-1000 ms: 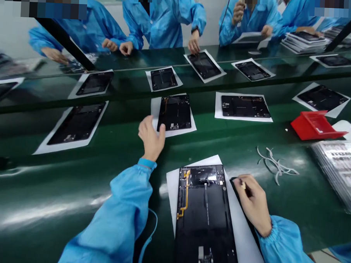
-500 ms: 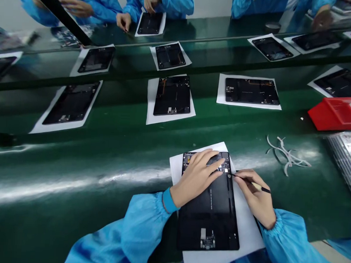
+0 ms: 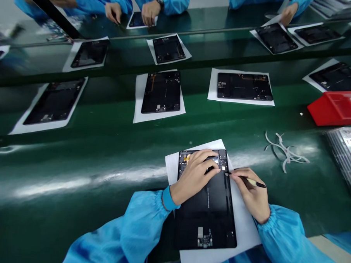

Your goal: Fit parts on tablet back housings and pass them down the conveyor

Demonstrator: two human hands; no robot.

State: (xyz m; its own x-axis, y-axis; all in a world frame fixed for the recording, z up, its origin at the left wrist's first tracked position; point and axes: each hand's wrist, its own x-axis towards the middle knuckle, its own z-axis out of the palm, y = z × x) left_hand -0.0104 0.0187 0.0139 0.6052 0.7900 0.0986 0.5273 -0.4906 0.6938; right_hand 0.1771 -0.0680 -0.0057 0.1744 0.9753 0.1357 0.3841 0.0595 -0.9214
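An opened tablet (image 3: 204,210), black with bare circuit parts at both ends, lies on a sheet of white paper (image 3: 248,231) in front of me. My left hand (image 3: 195,173) rests over its upper part with the fingers bent and a little apart, the thumb and index tips close to each other. Between the fingers of my right hand (image 3: 250,193) is a slim black-and-cream tool (image 3: 252,182), held like a pen. Its dark tip reaches the tablet's upper right edge. Whether the tip grips anything is too small to tell.
Further opened tablets on white paper, such as one tablet (image 3: 162,92) and another tablet (image 3: 244,87), lie beyond on the green table (image 3: 105,151). Curled white strips (image 3: 286,152), a red bin (image 3: 333,109) and stacked clear trays (image 3: 347,154) are to the right. Co-workers' hands (image 3: 150,12) show across the table.
My left index finger and thumb have bent closer together over the tablet. My right hand still holds the tool at the same edge. The view has shifted slightly; a co-worker's hand moved at the back right.
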